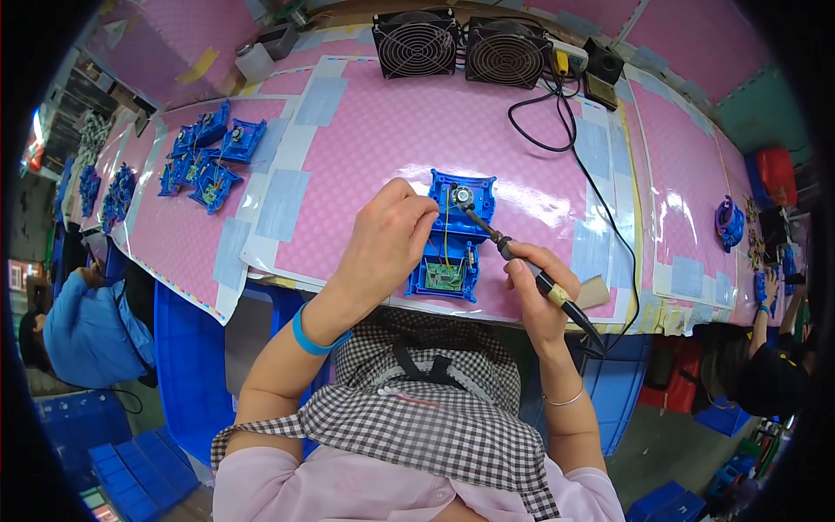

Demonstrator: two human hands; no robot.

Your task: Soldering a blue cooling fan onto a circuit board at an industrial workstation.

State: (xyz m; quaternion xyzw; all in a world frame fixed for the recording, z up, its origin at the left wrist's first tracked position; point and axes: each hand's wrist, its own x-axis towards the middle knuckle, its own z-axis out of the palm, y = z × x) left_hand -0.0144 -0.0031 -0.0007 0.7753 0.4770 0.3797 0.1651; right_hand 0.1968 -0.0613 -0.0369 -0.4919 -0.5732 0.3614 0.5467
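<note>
My right hand (545,291) grips a soldering iron (550,289) by its dark handle. The iron's tip reaches a small round speaker (464,197) inside the upper half of an opened blue plastic housing (480,224). The fingers of my left hand (396,228) are pinched together at the left edge of that half; what they hold is too small to make out. Nearer me, the lower half holds a green circuit board (442,276). A thin yellow wire (447,239) runs between the board and the speaker.
Two black fans (416,45) stand at the back of the pink-covered table. The iron's black cord (609,204) loops along the right. Several blue housings (211,152) lie to the left, another (729,222) far right. Other people (96,326) sit at both sides.
</note>
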